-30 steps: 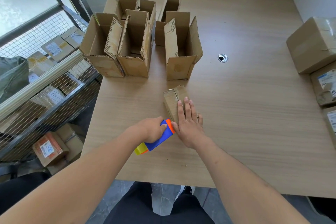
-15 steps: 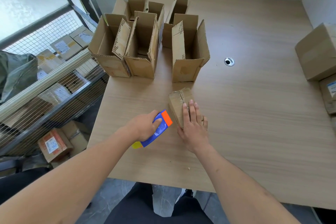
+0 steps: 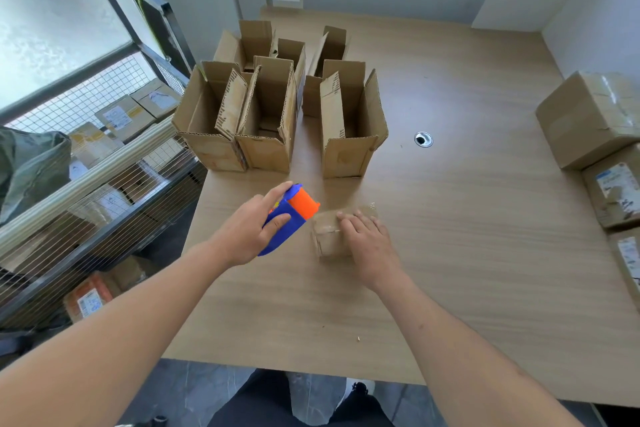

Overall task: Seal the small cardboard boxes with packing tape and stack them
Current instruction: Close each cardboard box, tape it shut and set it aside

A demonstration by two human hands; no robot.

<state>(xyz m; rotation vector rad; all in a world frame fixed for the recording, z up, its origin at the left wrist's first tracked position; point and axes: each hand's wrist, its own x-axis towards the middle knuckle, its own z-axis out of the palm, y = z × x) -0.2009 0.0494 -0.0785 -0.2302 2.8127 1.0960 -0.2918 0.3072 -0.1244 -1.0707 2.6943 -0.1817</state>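
A small closed cardboard box (image 3: 327, 236) lies on the wooden table (image 3: 467, 253) in front of me. My right hand (image 3: 369, 246) rests flat on its top, fingers spread over it. My left hand (image 3: 247, 232) grips a blue and orange tape dispenser (image 3: 289, 215), lifted a little above the table just left of the box, orange roller end towards the box. Several open, upright cardboard boxes (image 3: 266, 121) stand in a cluster behind, flaps raised.
Taped, labelled boxes (image 3: 588, 121) sit stacked at the table's right edge. A cable hole (image 3: 423, 139) lies in the tabletop. A wire-mesh rack (image 3: 104, 156) holding parcels stands left of the table. The table's near edge is close to my legs.
My left hand has lifted the dispenser up and away from the small box's near side. The small box has turned under my right hand, and the camera has tilted upward.
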